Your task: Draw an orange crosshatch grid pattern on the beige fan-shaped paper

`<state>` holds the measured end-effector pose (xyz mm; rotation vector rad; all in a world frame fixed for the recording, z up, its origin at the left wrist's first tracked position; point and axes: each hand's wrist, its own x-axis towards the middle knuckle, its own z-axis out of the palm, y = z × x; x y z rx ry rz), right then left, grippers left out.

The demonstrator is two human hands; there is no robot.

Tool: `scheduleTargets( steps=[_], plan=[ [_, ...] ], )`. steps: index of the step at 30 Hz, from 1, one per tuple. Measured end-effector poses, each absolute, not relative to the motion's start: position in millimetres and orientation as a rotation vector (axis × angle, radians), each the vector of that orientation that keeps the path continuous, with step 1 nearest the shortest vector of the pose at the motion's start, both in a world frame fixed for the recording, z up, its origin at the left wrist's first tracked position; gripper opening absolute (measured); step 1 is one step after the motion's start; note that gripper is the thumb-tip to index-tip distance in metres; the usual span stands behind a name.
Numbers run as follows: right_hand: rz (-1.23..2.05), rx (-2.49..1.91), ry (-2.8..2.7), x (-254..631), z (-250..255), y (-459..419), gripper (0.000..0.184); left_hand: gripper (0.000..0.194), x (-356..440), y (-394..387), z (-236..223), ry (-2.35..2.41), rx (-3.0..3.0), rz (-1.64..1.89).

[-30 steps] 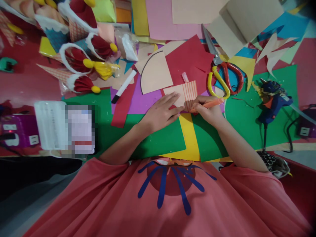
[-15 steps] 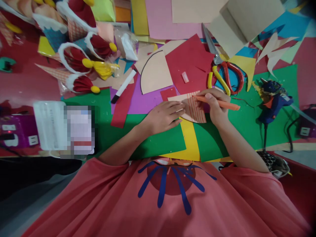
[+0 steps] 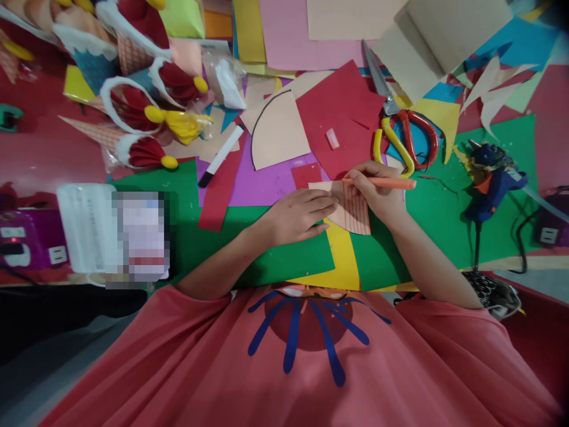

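Striped paper (image 3: 355,210) slid nearer shirt (image 3: 200,356); right hand (image 3: 381,194) clamped on orange marker (image 3: 395,183), left hand (image 3: 297,218) on paper, fingers slightly apart.

Scissors (image 3: 386,89): metal blades, smooth; handles glossy plastic. Green sheet (image 3: 502,178): paper, matt. Wrapper (image 3: 213,71): clear plastic, glossy, crinkled.

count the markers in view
2: the orange marker held in the right hand, and the white marker with a black end, lying partly on the red paper strip. Others may be hidden among the papers.
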<state>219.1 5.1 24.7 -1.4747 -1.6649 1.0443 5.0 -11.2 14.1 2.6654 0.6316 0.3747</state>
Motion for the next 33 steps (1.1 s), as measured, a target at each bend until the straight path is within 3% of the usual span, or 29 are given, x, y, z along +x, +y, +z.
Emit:
scheduleTargets(
  steps=[33],
  plan=[
    [1.088, -1.450, -1.742, 214.7, 27.8, 7.3, 0.019, 0.035, 5.8, -10.4, 15.3, 0.630, 2.671, 0.411]
  ],
)
